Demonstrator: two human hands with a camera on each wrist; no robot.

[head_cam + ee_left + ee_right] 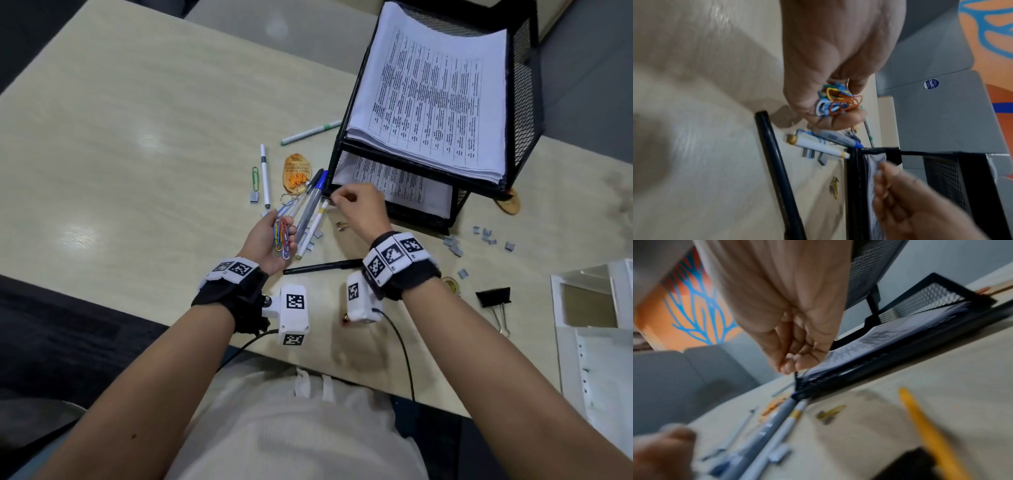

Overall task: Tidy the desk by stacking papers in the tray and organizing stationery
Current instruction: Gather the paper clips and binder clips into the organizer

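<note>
My left hand (279, 228) is held palm up over the desk and grips a bunch of coloured paper clips (281, 236), which the left wrist view shows close up (836, 101). My right hand (337, 198) hovers at the front left corner of the black mesh two-tier tray (524, 102). Its fingertips (790, 368) are pinched together above that corner, and nothing shows between them. Printed papers fill the top tier (428, 96) and the lower tier (404, 185). A grey marker with a blue cap (310, 202) and a white pen (313, 229) lie between my hands.
On the desk lie a black pen (322, 266), a white pen (264, 174), a green-tipped pen (310, 132), a green paper clip (255, 178) and a wooden key tag (296, 171). Staple strips (452, 243), a black binder clip (493, 296) and a white organizer (596, 301) are at the right.
</note>
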